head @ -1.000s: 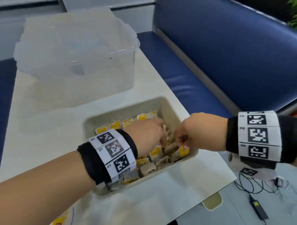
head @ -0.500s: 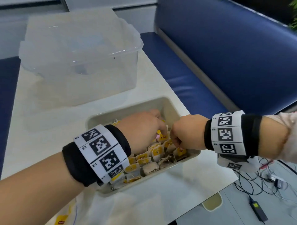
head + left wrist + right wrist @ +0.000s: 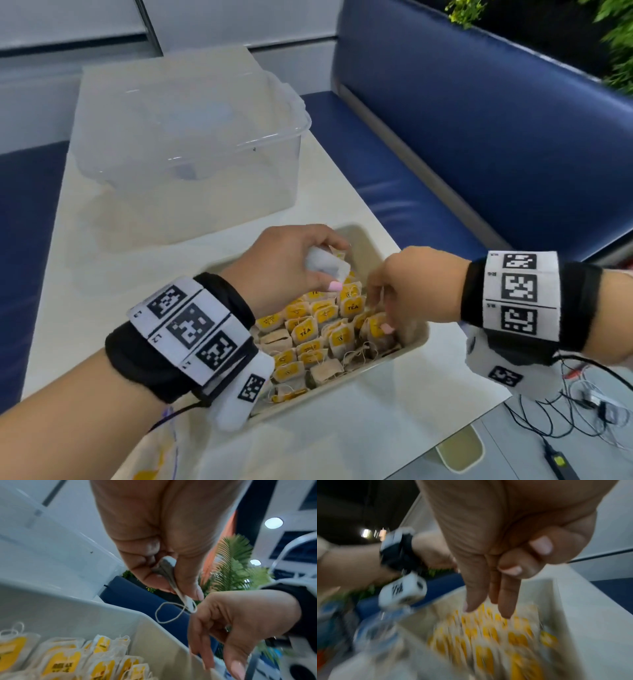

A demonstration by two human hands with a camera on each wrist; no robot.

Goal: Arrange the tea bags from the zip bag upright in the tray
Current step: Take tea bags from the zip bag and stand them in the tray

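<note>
Beige tray (image 3: pixel 371 240) on the white table (image 3: pixel 342 428), near right part, packed with rows of tea bags (image 3: pixel 308 329), yellow tags up, mostly upright. Left hand (image 3: pixel 287 267) above the tray's far end, thumb and fingers pinching one tea bag (image 3: pixel 325 265); its string loop (image 3: pixel 167 613) hangs free. Right hand (image 3: pixel 414 284) at the tray's right side, fingers (image 3: pixel 474 588) pointing down into the bags; grasp cannot be told. Clear plastic tub (image 3: pixel 191 144) far left on the table.
</note>
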